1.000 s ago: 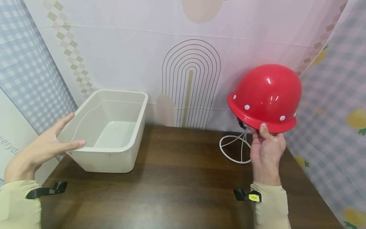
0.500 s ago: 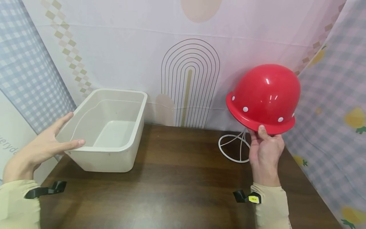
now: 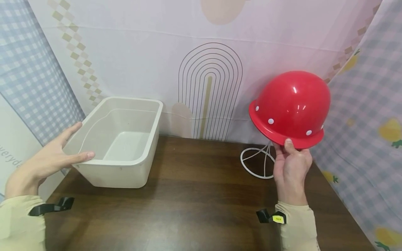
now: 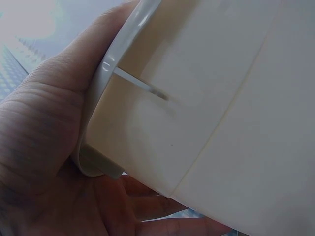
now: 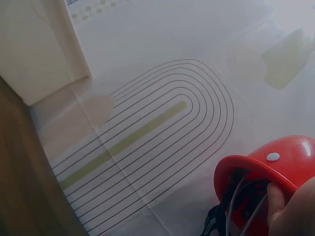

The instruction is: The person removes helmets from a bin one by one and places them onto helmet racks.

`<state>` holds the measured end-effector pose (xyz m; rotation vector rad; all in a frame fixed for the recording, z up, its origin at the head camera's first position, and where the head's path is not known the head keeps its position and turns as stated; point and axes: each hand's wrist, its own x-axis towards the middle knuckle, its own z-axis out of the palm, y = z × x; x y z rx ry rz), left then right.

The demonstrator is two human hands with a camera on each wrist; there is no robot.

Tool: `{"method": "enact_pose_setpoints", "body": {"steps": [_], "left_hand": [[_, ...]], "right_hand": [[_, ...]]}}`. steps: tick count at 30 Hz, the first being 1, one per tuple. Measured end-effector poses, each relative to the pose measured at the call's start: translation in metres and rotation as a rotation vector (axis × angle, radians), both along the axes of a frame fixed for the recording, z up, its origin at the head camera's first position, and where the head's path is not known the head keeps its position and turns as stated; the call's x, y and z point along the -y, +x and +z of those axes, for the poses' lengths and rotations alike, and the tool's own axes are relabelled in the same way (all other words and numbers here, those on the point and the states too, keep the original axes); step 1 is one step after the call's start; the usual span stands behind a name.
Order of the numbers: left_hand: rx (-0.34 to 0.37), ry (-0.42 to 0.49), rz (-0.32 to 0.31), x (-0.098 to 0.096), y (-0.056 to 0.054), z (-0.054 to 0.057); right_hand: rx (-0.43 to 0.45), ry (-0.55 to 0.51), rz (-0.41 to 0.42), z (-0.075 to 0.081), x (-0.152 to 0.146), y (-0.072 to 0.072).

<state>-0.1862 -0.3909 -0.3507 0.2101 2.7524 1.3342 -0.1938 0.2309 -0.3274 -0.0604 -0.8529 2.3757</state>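
Note:
In the head view, my right hand (image 3: 292, 170) holds a red hard hat (image 3: 295, 106) by its near brim, thumb outside and fingers underneath. A white wire stand (image 3: 251, 171) shows below the hat, its ring base on the table. White wires (image 5: 236, 194) and black straps (image 5: 226, 204) run up into the hat in the right wrist view. At the left, my left hand (image 3: 50, 158) grips the near left corner of an off-white plastic bin (image 3: 119, 176). The thumb lies over the rim (image 4: 110, 61), and the fingers (image 4: 152, 206) reach along the outer wall.
A dark wooden table (image 3: 194, 195) lies under everything, its right edge slanting near my right arm. Behind it hangs a pale cloth (image 3: 141, 62) with a line-arch print. Checked cloths hang at both sides, including a blue one (image 3: 28, 62) at the left.
The hard hat's near brim has dipped slightly, and the black strap at its left underside has gone out of sight. The bin and my left hand keep their places.

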Motion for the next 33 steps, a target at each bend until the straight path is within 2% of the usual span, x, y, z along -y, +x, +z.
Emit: {"method": "enact_pose_setpoints", "body": {"steps": [11, 19, 22, 30, 33], "left_hand": [[0.000, -0.068, 0.001, -0.001, -0.001, 0.001], [0.002, -0.022, 0.000, 0.000, -0.001, 0.000], [-0.002, -0.037, 0.000, 0.000, -0.002, 0.000], [-0.001, -0.027, -0.002, 0.001, -0.003, -0.001], [-0.010, -0.057, 0.003, 0.002, -0.003, -0.002]], "right_hand": [[-0.023, -0.037, 0.015, 0.005, -0.002, 0.001], [-0.001, -0.062, 0.014, 0.007, -0.003, 0.002], [-0.004, -0.071, 0.020, 0.008, -0.003, 0.002], [0.031, -0.040, -0.012, 0.010, -0.005, 0.004], [0.048, 0.004, -0.023, 0.009, -0.004, 0.005]]}}
